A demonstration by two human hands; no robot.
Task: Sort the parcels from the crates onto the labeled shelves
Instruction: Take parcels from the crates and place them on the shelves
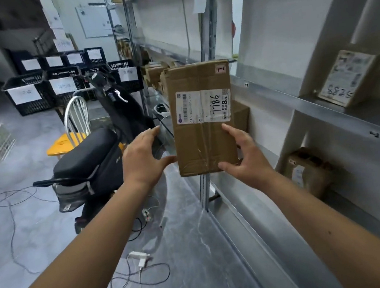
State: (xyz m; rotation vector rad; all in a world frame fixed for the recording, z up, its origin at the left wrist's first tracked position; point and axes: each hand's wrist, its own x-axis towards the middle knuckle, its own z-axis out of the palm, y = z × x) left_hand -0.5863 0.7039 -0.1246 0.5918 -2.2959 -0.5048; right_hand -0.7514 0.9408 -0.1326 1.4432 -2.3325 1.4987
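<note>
1. Flat brown cardboard parcel [203,119], white label handwritten "7786", is upright in the air beside the grey metal shelving [314,103].
2. Right hand [245,159] grips its lower right corner, thumb across the front.
3. Left hand [142,157] has relaxed, spread fingers, thumb touching the parcel's lower left edge.
4. Grey concrete floor [193,247] carries loose cables, a black scooter [98,156] and black labelled crates [42,90].

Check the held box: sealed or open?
Sealed: the box has clear tape running over its closed flaps and label.
</note>
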